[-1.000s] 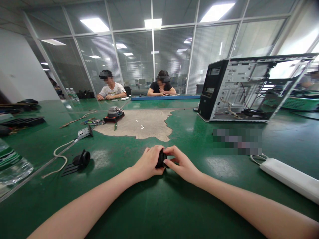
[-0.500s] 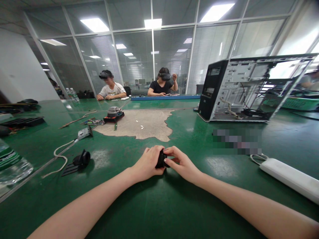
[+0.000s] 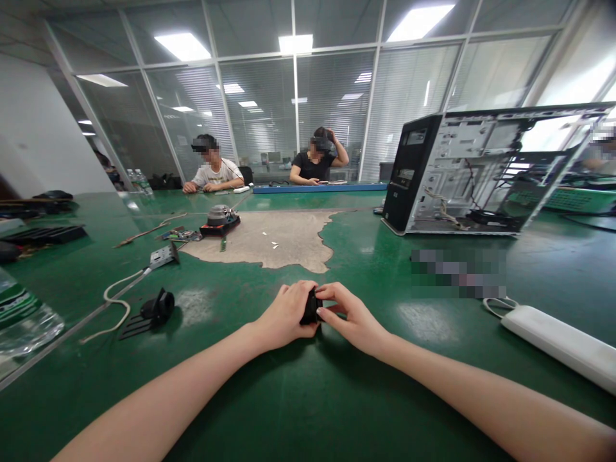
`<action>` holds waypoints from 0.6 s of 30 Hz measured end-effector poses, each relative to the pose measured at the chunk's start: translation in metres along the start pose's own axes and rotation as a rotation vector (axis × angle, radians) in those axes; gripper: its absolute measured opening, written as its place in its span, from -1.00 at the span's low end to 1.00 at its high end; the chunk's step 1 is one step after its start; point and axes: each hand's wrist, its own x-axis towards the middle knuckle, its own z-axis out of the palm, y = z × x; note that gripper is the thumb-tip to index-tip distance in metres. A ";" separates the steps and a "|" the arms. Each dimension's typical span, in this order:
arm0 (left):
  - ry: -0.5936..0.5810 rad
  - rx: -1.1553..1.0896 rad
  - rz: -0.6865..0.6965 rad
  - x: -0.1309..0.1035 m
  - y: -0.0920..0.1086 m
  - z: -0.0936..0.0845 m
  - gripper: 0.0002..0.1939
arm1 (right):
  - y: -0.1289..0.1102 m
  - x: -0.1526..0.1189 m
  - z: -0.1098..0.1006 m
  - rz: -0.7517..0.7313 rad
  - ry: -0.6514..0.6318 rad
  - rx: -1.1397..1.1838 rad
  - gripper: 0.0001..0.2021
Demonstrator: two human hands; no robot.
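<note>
From where I stand, the green bench [image 3: 298,410] fills most of the room, with a worn, tan patch [image 3: 289,237] in the middle. On its far side sit a person in a white top [image 3: 219,173], to the left, and a person in a black top [image 3: 305,168], one hand up at the head. An opened computer case [image 3: 414,173] stands far right. Near right lies a long white bar [image 3: 558,340]; near left, a clear bottle [image 3: 29,314]. In the near middle the two hands meet: the left hand [image 3: 286,316] wraps over the small black part [image 3: 309,312], and the right hand [image 3: 355,321] pinches its right side between thumb and finger. I can't tell whether it touches the bench.
</note>
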 end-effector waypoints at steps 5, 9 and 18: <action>0.001 -0.015 -0.005 0.000 0.000 0.000 -0.42 | 0.003 0.001 0.001 0.055 0.006 0.006 -0.76; 0.002 -0.024 -0.008 0.001 0.001 0.000 -0.40 | 0.004 0.001 0.001 0.089 -0.017 0.041 -0.72; -0.003 0.000 0.001 0.000 0.001 -0.001 -0.40 | 0.001 0.000 0.000 0.025 0.002 0.013 -0.82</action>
